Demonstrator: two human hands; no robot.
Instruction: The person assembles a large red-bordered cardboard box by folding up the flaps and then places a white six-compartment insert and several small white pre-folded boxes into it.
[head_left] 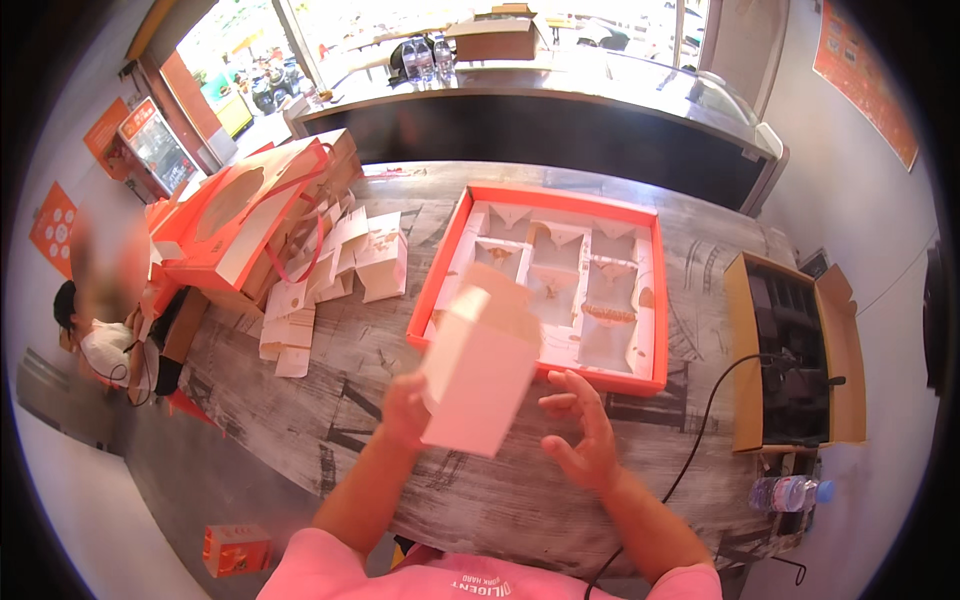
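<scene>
Though blur softens texture, the left hand [404,408] holds an oblong, cardboard-like box [482,372].

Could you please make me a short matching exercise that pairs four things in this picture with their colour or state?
1. left hand
2. right hand
3. large shallow box
4. bottle at lower right

A. open, holding nothing
B. topped with a blue cap
C. gripping a pale carton
D. orange-red rim, compartments inside

Pairs: 1-C, 2-A, 3-D, 4-B
</scene>
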